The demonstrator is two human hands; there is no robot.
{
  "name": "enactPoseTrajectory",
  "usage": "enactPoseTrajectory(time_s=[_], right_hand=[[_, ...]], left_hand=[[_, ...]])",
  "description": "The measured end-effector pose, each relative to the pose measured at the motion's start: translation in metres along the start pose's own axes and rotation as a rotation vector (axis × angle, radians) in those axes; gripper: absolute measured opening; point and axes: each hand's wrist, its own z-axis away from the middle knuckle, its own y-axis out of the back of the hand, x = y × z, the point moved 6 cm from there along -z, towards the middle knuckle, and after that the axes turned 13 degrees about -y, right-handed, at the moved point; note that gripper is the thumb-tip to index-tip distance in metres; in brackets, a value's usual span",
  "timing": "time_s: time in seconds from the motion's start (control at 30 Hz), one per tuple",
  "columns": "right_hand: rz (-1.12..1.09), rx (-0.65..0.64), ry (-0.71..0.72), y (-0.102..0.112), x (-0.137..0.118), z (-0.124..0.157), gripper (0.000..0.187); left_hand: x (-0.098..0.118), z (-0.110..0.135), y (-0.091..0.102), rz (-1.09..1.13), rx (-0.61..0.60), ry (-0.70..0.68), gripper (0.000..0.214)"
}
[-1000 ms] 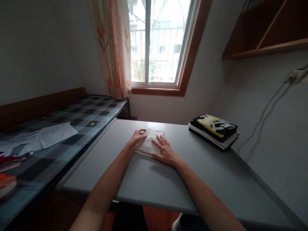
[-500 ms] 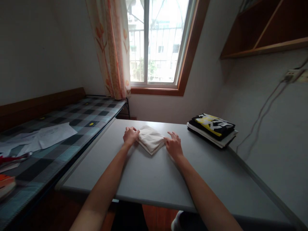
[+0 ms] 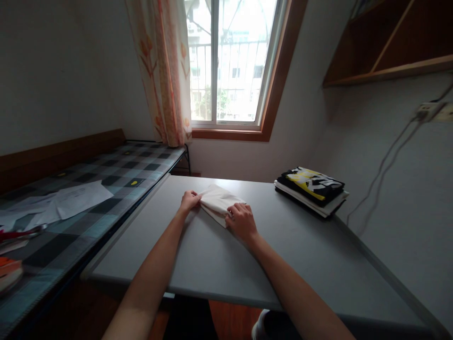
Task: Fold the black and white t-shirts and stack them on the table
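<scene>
A cream-white folded cloth (image 3: 219,199) lies on the grey table (image 3: 219,264), its near edge partly lifted so the layers show apart. At its left corner, my left hand (image 3: 190,200) pinches the fabric between thumb and fingers. My right hand (image 3: 242,220) is closed on the near right edge of the same cloth, fingers curled over it and covering that corner. What kind of garment or cloth it is, the folds do not show.
A stack of folded shirts (image 3: 311,189), black, white and yellow, sits at the table's back right. On the left stands a bed with a checked sheet (image 3: 141,165) and loose papers (image 3: 78,200). A cable (image 3: 380,167) hangs down the right wall.
My right hand has moved left and nearer, from the cloth's right corner to its near edge, and now grips it. The cloth's near edge has lifted. My left hand stays at the left corner.
</scene>
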Motion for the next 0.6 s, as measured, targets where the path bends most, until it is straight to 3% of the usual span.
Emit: enactPoseTrajectory(time_s=[0.1, 0.2, 0.33, 0.43, 0.53, 0.6], right_hand=[[-0.032, -0.028, 0.096, 0.0, 0.001, 0.003, 0.006], [-0.07, -0.109, 0.213, -0.007, -0.007, 0.009, 0.007], [-0.061, -0.097, 0.266, -0.005, -0.019, 0.011, 0.01], [0.01, -0.047, 0.177, 0.005, -0.008, 0.004, 0.008], [0.064, 0.041, 0.0, 0.021, 0.023, -0.005, 0.01], [0.061, 0.071, -0.069, 0.028, 0.041, -0.008, 0.013]], left_hand=[[0.002, 0.001, 0.003, -0.056, -0.03, -0.008, 0.018], [0.012, 0.004, 0.009, -0.235, -0.007, -0.1, 0.019], [0.021, 0.006, 0.01, -0.319, -0.021, -0.179, 0.023], [0.022, 0.006, 0.005, -0.27, -0.094, -0.214, 0.021], [0.031, 0.009, -0.007, -0.21, -0.202, -0.279, 0.021], [0.045, 0.015, -0.012, -0.222, -0.147, -0.376, 0.02]])
